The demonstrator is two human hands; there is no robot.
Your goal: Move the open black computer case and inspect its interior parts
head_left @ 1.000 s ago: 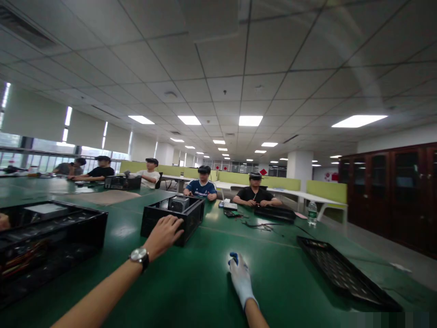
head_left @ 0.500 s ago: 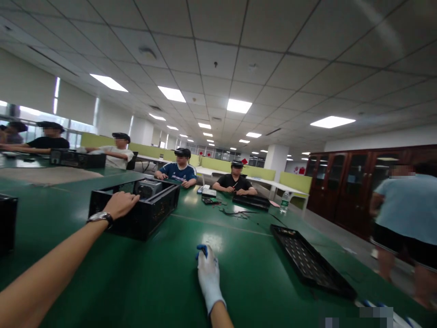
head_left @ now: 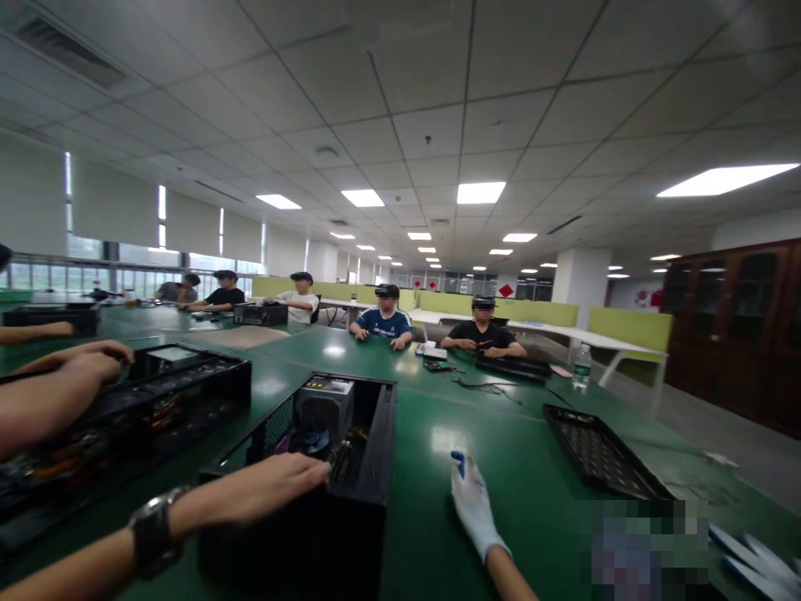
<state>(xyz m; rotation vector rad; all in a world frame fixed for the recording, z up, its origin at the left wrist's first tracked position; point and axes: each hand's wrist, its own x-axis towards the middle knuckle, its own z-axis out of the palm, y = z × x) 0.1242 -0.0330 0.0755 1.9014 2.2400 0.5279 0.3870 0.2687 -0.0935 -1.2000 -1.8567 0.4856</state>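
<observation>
My left hand (head_left: 269, 488), bare with a dark wristwatch (head_left: 150, 534), lies over the near top edge of an open black computer case (head_left: 375, 451) and grips it. Inside the case I see a grey power supply (head_left: 325, 401) and a fan. My right hand (head_left: 472, 505), in a white glove, rests on the green table (head_left: 438, 417) just right of the case. It is closed around a small tool whose blue end (head_left: 459, 462) pokes out past the fingers. The rest of that tool is hidden.
A second open black case (head_left: 188, 388) stands at the left with another person's bare arms (head_left: 62, 384) on it. A black perforated side panel (head_left: 601, 455) lies to the right. White gloves (head_left: 751, 555) lie at the lower right. Several people sit along the far side, near a water bottle (head_left: 581, 367).
The computer case has come much closer to me, with my left hand still on its edge. My right hand has stayed on the table. Another person's arms now show at the left.
</observation>
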